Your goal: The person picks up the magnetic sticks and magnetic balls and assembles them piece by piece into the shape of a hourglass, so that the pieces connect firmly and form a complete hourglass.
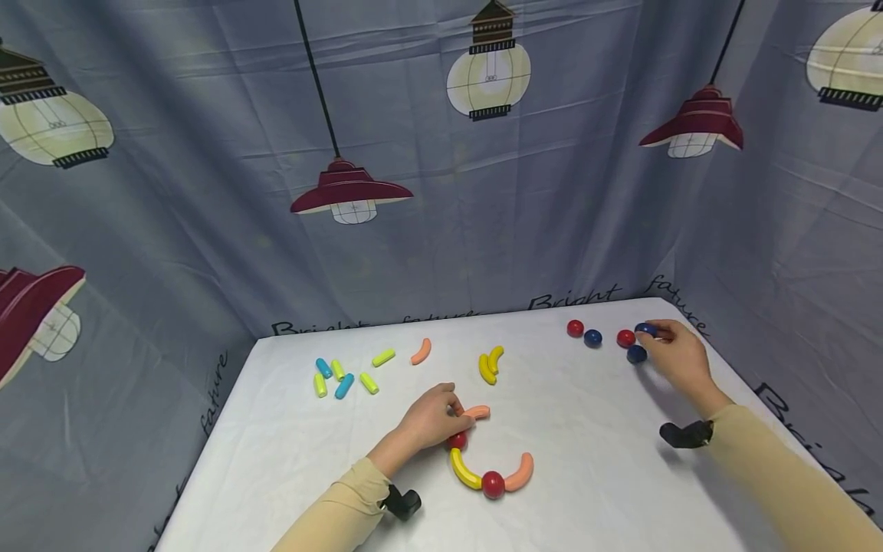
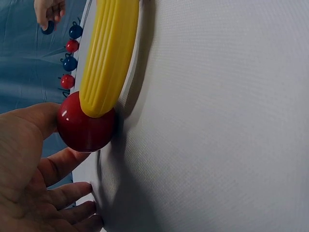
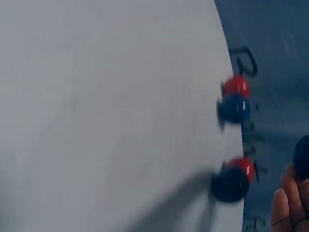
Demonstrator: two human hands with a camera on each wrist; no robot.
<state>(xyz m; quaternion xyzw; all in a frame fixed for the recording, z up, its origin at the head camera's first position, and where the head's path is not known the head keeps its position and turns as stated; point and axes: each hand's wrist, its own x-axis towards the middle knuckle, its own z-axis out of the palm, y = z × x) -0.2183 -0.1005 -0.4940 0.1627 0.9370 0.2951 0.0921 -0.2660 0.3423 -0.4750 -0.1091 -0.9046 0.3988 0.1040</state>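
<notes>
My left hand (image 1: 429,418) pinches the left end of a pink curved piece (image 1: 479,412), just behind a red ball (image 1: 457,440). In the left wrist view, the red ball (image 2: 86,125) hides the fingertips and touches a ridged yellow curved piece (image 2: 108,53). That yellow piece (image 1: 464,470) leads to a second red ball (image 1: 493,484), with another pink curved piece (image 1: 520,472) at its right. At the back right, my right hand (image 1: 679,360) holds a blue ball (image 1: 646,330) above the table, beside a red ball (image 1: 625,338) and a blue ball (image 1: 637,354).
Several green cylinders (image 1: 369,382) and two blue cylinders (image 1: 344,386) lie at the back left of the white table (image 1: 607,445). A pink piece (image 1: 421,351) and two yellow pieces (image 1: 487,368) lie along the back. Another red ball (image 1: 576,328) and blue ball (image 1: 592,338) sit farther right.
</notes>
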